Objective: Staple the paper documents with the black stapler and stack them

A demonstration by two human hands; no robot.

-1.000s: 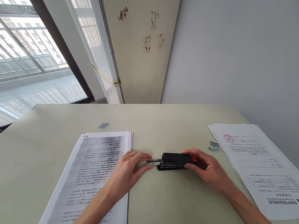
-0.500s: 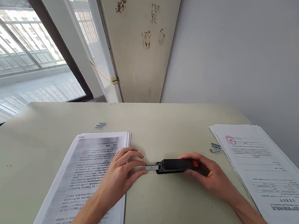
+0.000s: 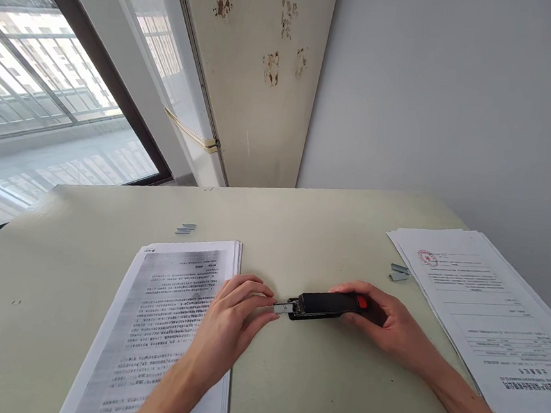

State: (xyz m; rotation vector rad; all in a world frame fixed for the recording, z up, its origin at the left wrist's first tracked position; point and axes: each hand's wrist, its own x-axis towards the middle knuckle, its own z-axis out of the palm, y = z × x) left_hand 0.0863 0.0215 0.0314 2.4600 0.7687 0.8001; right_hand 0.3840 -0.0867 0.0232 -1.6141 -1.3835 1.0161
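A black stapler with a red tab lies on the pale green table, its metal staple tray sticking out to the left. My right hand is wrapped round the stapler's rear end. My left hand pinches the end of the metal tray with its fingertips, its heel resting on a stack of printed pages.
A second stack of papers with a red stamp lies at the right edge. Loose staple strips lie beside it and further left. A window and a stained wall panel stand beyond the table's far edge.
The stapler has turned from tilted to lying flatter on the table. My left fingers stayed at the metal tray, which now sticks out a little less than half a second ago.
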